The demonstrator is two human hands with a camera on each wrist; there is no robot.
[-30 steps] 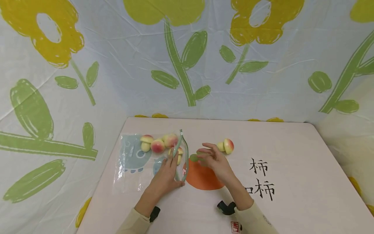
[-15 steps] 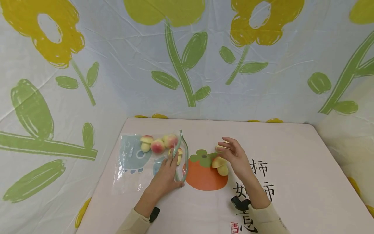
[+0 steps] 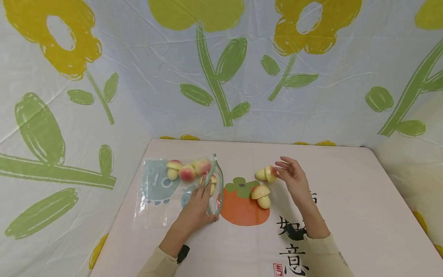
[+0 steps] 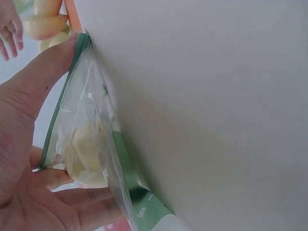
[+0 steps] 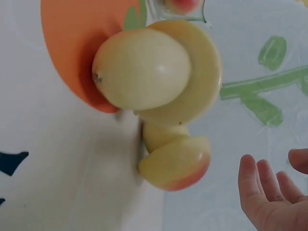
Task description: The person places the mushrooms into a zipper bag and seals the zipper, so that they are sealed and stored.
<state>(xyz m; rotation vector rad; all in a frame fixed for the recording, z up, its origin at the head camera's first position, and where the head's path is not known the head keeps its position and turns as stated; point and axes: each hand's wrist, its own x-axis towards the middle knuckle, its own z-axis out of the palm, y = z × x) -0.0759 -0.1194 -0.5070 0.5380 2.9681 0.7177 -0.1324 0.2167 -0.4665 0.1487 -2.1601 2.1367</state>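
Note:
My left hand [image 3: 197, 207] lies on a clear zip bag [image 3: 155, 215], straight fingers and thumb spread against its green-edged mouth, which gapes to the right. In the left wrist view the thumb touches the green zip strip [image 4: 65, 91], and a pale toy mushroom [image 4: 86, 154] shows through the plastic. Several red-tinted toy mushrooms [image 3: 187, 173] are inside the bag. My right hand [image 3: 294, 179], fingers loosely bent, hovers at the cap of a toy mushroom [image 3: 265, 174] lying on its side; in the right wrist view they are apart. Another toy mushroom [image 3: 262, 196] lies nearer me.
A pale tabletop mat [image 3: 363, 200] carries a printed orange persimmon [image 3: 242, 211] and black characters [image 3: 294, 259]. White cloth with printed flowers [image 3: 221, 77] hangs behind and at both sides. A black strap [image 3: 295, 232] is on the right wrist.
My right hand has moved right from beside the bag, past the nearer mushroom, to the farther mushroom's cap. That nearer mushroom, hidden at first, now shows. The left hand and bag stay put.

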